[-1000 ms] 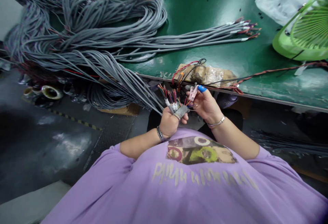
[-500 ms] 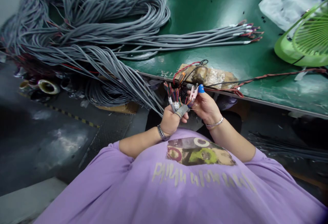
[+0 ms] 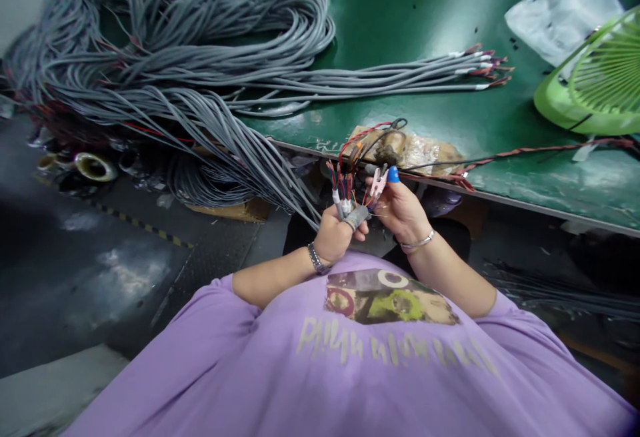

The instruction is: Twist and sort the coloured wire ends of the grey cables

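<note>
My left hand (image 3: 333, 233) is closed around the ends of several grey cables (image 3: 343, 191), whose stripped coloured wires stick up above my fist; one finger is wrapped in grey tape. Beside it, my right hand (image 3: 400, 209) pinches a small pink clip (image 3: 377, 182), with a blue cap on the index fingertip. Both hands are close together just below the edge of the green table (image 3: 425, 17). The cables run from my left hand up to the left into a big grey bundle (image 3: 165, 83).
More grey cables with stripped ends (image 3: 480, 67) lie across the table. A taped brown pad with red and black wires (image 3: 400, 143) sits at the table's edge. A green fan (image 3: 595, 83) and a plastic bag (image 3: 560, 13) are at the right. Tape rolls (image 3: 93, 167) lie below left.
The coloured wire ends in my left hand have shifted slightly right, closer to the clip. The view has drifted a little; both hands stay in place.
</note>
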The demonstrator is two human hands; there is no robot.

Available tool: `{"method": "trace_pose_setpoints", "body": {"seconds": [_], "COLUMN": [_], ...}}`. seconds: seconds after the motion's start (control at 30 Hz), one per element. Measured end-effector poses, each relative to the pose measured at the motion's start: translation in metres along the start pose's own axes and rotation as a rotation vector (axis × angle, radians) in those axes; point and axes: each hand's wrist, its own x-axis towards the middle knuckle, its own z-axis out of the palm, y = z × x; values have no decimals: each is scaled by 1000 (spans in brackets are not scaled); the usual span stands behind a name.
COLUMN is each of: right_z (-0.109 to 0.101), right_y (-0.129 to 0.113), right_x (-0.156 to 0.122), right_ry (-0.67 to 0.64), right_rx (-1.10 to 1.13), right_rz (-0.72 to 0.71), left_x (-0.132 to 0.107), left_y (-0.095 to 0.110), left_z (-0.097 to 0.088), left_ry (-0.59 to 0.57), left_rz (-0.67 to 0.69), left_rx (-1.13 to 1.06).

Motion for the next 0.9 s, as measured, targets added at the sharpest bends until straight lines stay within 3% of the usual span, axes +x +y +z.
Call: {"method": "trace_pose_setpoints", "body": {"seconds": [0.3,0.43,0.63,0.8,0.9], "right_z": [-8,-13,-30,-26,-21], "right_y": [3,1,-16,-34,-37], "right_x": [-1,-3,-15,-23,-24], "right_ry": [-84,-112,-326,-360,-372], "right_rx": [1,-8,-352,-673,-736], "right_rz": [23,110,259,129,71], "left_x": [-3,-7,-12,-12,-12], "left_y": [-3,-6,-3,2,3], "left_z": [-2,-7,-13,-11,-11], "left_ry": [-21,-24,-53,-126,-144], "left_rz": [74,92,101,105,102], "left_rx": [1,42,133,232,267]}}
